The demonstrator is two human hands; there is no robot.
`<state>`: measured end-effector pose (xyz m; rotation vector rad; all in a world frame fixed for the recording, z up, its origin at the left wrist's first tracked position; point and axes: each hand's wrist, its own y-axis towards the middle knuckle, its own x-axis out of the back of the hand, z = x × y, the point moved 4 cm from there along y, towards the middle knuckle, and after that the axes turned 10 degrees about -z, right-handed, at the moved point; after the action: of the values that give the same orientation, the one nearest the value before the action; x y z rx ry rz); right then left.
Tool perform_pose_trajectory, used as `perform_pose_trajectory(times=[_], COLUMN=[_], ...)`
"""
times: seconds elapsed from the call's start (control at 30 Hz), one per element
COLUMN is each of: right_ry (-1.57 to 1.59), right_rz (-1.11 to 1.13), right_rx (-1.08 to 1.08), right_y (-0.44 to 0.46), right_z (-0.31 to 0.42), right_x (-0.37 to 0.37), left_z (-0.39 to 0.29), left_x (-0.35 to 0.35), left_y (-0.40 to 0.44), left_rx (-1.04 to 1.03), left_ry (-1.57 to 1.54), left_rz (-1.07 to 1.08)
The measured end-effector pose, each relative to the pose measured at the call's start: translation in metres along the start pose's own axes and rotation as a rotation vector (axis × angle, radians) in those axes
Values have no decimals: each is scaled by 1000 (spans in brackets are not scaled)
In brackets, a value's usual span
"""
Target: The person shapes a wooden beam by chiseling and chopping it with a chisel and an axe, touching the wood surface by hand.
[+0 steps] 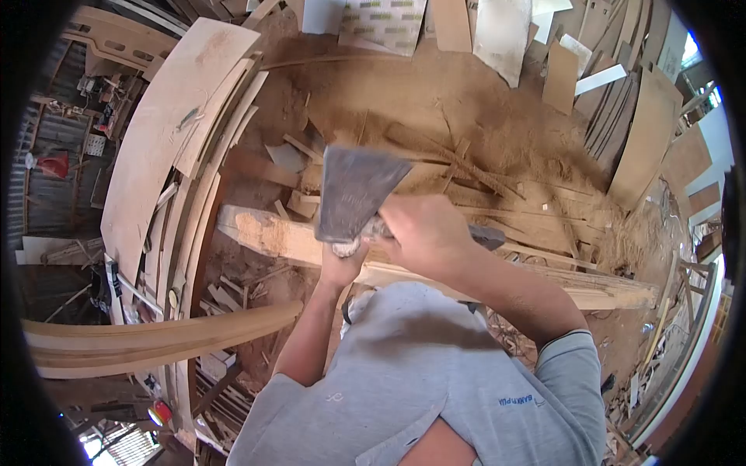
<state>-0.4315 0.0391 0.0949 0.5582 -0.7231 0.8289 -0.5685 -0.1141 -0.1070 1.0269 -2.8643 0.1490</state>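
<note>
An axe is raised in front of my chest, its broad dark axe head (pixel 353 190) slightly blurred and its wide edge pointing away from me. My right hand (pixel 427 233) is wrapped around the handle close to the head, and a dark handle end sticks out past it. My left hand (pixel 342 268) is closed at the underside of the axe head, by the pale rounded butt; its fingers are partly hidden. Below the hands lies a long pale timber beam (pixel 291 239), its left end rough and chipped, running behind my arms to the right.
Stacked curved boards (pixel 167 132) stand on the left, with a curved wooden piece (pixel 163 342) jutting in below. Sawdust (pixel 466 101) and loose offcuts cover the floor ahead. Panels (pixel 649 140) lean at the right, and more sheets (pixel 381 23) lie at the far side.
</note>
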Motion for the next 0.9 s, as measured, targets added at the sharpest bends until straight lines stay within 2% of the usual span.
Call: perform_pose_trajectory(times=[0.07,0.1,0.2,0.23,0.3,0.37,0.43,0.57,0.6,0.7,0.83,0.87,0.9], right_ry=[113,161,-10,-76,-179,-159,-82,2,13,42,27,30,34], right_rz=[-229,-350,-123,16,301,221,218,160,120,25,-26,-27,-27], right_rx=[116,179,258,210,82,128,93,-21,-22,14,30,24,18], right_y=[-1,-1,-13,-12,-19,-17,-28,-1,3,8,10,10,10], right_z=[12,16,-13,-17,-21,-25,-18,0,2,6,10,12,14], right_x=[6,12,-39,-41,-51,-53,-49,-14,-6,7,21,25,28], left_z=[15,12,15,21,53,32,36,31,6,-38,-40,-34,-28], left_x=[2,2,2,3,-3,-12,-1,37,35,32,17,17,14], left_y=[3,3,3,2,-16,-11,-30,-20,-11,0,2,4,2], left_rx=[-42,-58,-73,-73,51,-381,-268,276,163,149,215,200,209], left_ry=[-51,35,251,316,268,431,363,-53,-43,-67,-112,-6,-29], left_rz=[-26,13,114,147,118,-33,-89,-202,-224,-105,-49,10,-2])
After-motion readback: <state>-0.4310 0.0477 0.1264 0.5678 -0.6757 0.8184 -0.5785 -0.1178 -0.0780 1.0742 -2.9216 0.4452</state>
